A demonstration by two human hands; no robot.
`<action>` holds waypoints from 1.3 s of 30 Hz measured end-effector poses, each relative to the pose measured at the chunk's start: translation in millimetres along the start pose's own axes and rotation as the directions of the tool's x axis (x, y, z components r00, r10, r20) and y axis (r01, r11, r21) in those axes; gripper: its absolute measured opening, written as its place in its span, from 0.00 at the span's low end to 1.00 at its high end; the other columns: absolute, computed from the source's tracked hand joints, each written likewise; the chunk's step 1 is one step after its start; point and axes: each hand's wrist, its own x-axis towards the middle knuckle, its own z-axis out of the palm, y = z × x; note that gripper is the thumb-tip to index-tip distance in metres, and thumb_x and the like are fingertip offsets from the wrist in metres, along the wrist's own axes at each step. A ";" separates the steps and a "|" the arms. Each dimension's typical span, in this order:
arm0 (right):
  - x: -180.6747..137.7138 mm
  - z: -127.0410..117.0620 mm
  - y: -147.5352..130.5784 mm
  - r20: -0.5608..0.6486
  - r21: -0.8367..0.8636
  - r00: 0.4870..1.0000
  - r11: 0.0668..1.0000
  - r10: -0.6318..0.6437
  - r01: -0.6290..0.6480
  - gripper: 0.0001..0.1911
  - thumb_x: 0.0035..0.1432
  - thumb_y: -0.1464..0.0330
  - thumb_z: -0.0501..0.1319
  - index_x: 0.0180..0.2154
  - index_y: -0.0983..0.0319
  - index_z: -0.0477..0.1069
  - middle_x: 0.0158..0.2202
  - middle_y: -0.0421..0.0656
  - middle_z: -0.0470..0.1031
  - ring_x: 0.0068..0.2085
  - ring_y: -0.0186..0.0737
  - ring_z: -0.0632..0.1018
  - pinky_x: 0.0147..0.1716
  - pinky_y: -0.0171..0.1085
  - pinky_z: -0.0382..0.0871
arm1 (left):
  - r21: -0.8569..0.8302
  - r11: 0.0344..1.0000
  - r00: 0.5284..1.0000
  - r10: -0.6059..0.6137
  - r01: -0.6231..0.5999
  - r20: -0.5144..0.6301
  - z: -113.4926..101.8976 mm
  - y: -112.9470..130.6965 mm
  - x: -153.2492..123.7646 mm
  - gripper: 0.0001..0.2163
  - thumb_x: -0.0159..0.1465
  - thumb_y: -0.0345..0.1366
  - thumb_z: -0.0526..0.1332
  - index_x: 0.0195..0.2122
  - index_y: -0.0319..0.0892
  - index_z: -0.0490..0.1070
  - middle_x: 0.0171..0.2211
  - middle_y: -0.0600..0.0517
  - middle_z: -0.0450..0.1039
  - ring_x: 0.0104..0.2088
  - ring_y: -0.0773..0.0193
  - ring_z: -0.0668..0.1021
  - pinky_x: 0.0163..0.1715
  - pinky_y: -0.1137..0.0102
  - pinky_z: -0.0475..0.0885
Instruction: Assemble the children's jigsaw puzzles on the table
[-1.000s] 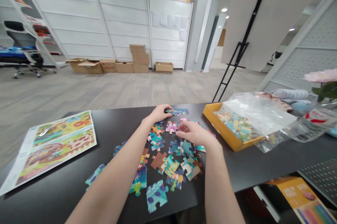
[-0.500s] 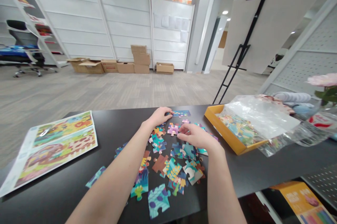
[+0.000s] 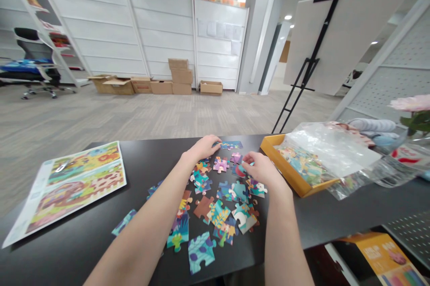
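Observation:
My left hand (image 3: pixel 204 146) is at the far edge of the black table, its thumb and forefinger closed about the left end of a blue strip of joined puzzle pieces (image 3: pixel 231 145). To the right, my right hand (image 3: pixel 261 167) has loosely bent fingers over a dark piece with a red shape (image 3: pixel 238 170); nothing shows gripped in it. Between the hands lie a pink-purple piece (image 3: pixel 221 164) and a smaller purple piece (image 3: pixel 236 158). Several loose pieces, including a teal leaf-patterned one (image 3: pixel 200 252) and a brown one (image 3: pixel 203 208), spread closer to me, some overlapping. My left forearm hides part of them.
A picture sheet (image 3: pixel 70 187) lies at the table's left. On the right stands a yellow box tray (image 3: pixel 292 178) with pieces inside and a clear plastic bag (image 3: pixel 336 147) over it. An easel (image 3: pixel 311 66) and cardboard boxes (image 3: pixel 181 75) stand beyond the table.
My right hand has moved right, away from the pink-purple piece, uncovering the smaller purple piece and the dark piece with red. My left hand stays at the strip's end.

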 end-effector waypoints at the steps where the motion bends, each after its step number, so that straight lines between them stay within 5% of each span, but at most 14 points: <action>1: 0.2 -0.4 1.9 -0.014 -0.025 1.000 1.000 0.009 -0.009 0.07 0.58 0.67 0.62 0.39 0.60 0.76 0.41 0.45 0.81 0.43 0.45 0.80 0.40 0.38 0.68 | 0.004 1.000 1.000 -0.009 0.009 -0.002 -4.4 2.7 0.3 0.14 0.67 0.36 0.56 0.49 0.40 0.77 0.51 0.43 0.78 0.53 0.54 0.77 0.58 0.61 0.68; 6: -0.1 -0.2 5.3 0.008 -0.050 1.000 0.999 0.013 -0.013 0.10 0.59 0.66 0.62 0.42 0.61 0.77 0.42 0.46 0.81 0.44 0.45 0.80 0.40 0.38 0.68 | -0.008 1.000 0.992 -0.008 0.009 0.124 -26.7 25.8 -12.8 0.14 0.63 0.41 0.62 0.46 0.41 0.78 0.45 0.46 0.81 0.45 0.54 0.81 0.48 0.66 0.73; 11: 4.6 2.9 7.1 -0.050 -0.074 0.998 0.997 -0.026 0.022 0.14 0.59 0.64 0.62 0.45 0.61 0.77 0.47 0.50 0.78 0.50 0.50 0.78 0.48 0.41 0.68 | 0.010 0.997 0.952 -0.076 0.077 0.296 -28.7 47.0 -44.4 0.26 0.56 0.45 0.70 0.55 0.44 0.73 0.51 0.47 0.79 0.45 0.55 0.81 0.44 0.69 0.73; 19: 15.9 20.4 10.4 0.040 -0.085 0.989 0.985 -0.145 0.148 0.27 0.58 0.62 0.65 0.58 0.62 0.71 0.61 0.53 0.70 0.60 0.54 0.72 0.60 0.46 0.63 | 0.154 0.986 0.981 -0.093 0.067 0.171 -14.2 59.8 -70.2 0.21 0.63 0.43 0.66 0.55 0.41 0.72 0.52 0.42 0.76 0.53 0.49 0.77 0.51 0.63 0.70; 28: 17.7 27.5 1.7 0.043 -0.171 0.989 0.975 -0.140 0.145 0.29 0.63 0.59 0.61 0.63 0.63 0.66 0.66 0.54 0.65 0.65 0.57 0.66 0.62 0.49 0.59 | 0.168 0.985 0.989 -0.064 0.041 0.135 -12.6 61.8 -82.2 0.17 0.65 0.45 0.64 0.52 0.42 0.75 0.47 0.43 0.78 0.48 0.51 0.79 0.47 0.64 0.72; 39: 10.5 26.0 5.7 0.040 -0.136 0.985 0.976 -0.169 0.172 0.14 0.55 0.63 0.67 0.44 0.60 0.78 0.47 0.49 0.78 0.50 0.49 0.76 0.51 0.43 0.66 | 0.310 0.949 0.995 -0.085 0.063 0.056 -19.6 75.7 -87.0 0.15 0.71 0.39 0.56 0.55 0.38 0.69 0.51 0.39 0.76 0.54 0.49 0.76 0.50 0.61 0.71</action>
